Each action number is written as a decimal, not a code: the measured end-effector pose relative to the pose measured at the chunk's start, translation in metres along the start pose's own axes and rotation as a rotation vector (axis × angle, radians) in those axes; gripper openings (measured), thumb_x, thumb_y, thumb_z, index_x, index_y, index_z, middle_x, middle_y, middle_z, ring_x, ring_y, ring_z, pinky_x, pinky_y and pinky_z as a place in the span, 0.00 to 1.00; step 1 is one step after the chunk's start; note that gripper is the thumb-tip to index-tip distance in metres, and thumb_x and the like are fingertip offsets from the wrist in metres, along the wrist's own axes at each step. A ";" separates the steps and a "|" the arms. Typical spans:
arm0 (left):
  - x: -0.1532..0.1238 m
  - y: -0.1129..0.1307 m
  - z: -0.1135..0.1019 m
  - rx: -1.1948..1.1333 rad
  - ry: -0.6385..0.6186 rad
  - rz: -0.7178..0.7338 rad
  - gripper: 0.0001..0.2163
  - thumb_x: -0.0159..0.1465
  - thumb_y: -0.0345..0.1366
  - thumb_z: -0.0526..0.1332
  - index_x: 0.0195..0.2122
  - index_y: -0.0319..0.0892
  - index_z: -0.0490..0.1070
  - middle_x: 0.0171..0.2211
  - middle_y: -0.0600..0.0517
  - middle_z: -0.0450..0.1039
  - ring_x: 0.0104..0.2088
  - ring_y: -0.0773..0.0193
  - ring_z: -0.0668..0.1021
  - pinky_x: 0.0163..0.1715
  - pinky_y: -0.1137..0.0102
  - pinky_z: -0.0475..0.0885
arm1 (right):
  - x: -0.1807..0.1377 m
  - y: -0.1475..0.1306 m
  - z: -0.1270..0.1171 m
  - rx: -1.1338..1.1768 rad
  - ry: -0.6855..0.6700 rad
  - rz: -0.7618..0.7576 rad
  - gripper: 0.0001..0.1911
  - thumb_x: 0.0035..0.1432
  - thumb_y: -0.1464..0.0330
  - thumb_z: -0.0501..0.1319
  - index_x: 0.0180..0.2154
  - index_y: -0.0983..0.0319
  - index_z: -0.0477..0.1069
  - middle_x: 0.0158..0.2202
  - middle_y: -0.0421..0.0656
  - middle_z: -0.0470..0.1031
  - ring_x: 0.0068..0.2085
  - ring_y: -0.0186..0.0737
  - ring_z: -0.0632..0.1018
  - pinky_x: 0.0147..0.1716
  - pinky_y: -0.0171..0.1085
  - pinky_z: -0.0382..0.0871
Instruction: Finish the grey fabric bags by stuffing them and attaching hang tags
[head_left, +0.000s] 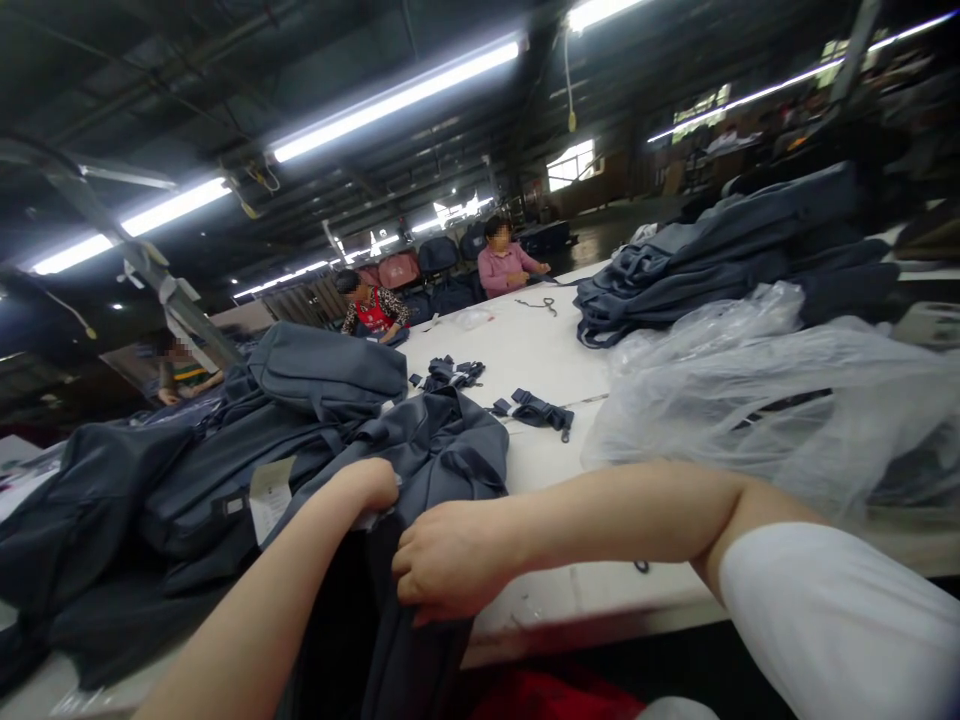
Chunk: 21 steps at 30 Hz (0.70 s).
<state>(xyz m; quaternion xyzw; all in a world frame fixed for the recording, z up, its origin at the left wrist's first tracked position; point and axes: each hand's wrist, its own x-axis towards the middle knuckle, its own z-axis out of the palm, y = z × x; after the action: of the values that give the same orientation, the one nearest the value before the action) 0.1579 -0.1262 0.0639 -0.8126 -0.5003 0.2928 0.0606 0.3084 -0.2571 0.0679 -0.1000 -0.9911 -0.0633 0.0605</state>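
Observation:
A dark blue bag [457, 450] lies in front of me, its dark opening turned toward my body. My left hand [371, 485] is closed at the rim of that opening, its fingers mostly hidden behind the wrist and fabric. A bit of pale, clear material shows beside it. Just to the right, my right hand [454, 560] has its fingers curled over the bag's edge, gripping the cloth. Beyond the bag, two bundles of dark blue straps with buckles, a nearer bundle [536, 410] and a farther bundle [450, 373], rest on the white table [555, 350].
More dark blue bags [330, 365] are heaped at the left, with a paper tag [271, 497] among them. Clear plastic bags [750, 390] and another bag pile [697, 250] occupy the right. Scissors [549, 304] lie farther back. Several people work around the table.

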 end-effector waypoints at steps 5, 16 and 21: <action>-0.004 -0.003 0.000 -0.020 -0.020 -0.069 0.13 0.65 0.43 0.61 0.41 0.37 0.73 0.42 0.47 0.75 0.44 0.58 0.77 0.47 0.58 0.73 | -0.006 -0.002 -0.001 0.015 -0.001 0.027 0.13 0.64 0.63 0.57 0.37 0.63 0.76 0.39 0.44 0.78 0.41 0.42 0.76 0.36 0.39 0.67; -0.009 -0.009 -0.016 -0.142 -0.115 -0.004 0.09 0.65 0.40 0.62 0.36 0.38 0.73 0.40 0.49 0.75 0.42 0.60 0.77 0.48 0.59 0.72 | -0.015 -0.003 0.013 0.063 0.049 0.086 0.12 0.62 0.61 0.60 0.38 0.63 0.75 0.37 0.43 0.78 0.38 0.41 0.76 0.34 0.38 0.65; -0.015 -0.039 -0.021 -0.266 -0.123 0.016 0.06 0.60 0.35 0.61 0.31 0.39 0.75 0.32 0.48 0.78 0.34 0.60 0.78 0.38 0.66 0.73 | -0.019 -0.002 0.013 0.070 0.068 0.087 0.11 0.61 0.62 0.61 0.38 0.63 0.75 0.36 0.42 0.78 0.37 0.39 0.76 0.35 0.37 0.66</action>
<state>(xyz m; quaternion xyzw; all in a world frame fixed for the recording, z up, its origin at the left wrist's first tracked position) 0.1336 -0.1157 0.1027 -0.7979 -0.5310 0.2736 -0.0809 0.3250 -0.2613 0.0526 -0.1388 -0.9848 -0.0292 0.1004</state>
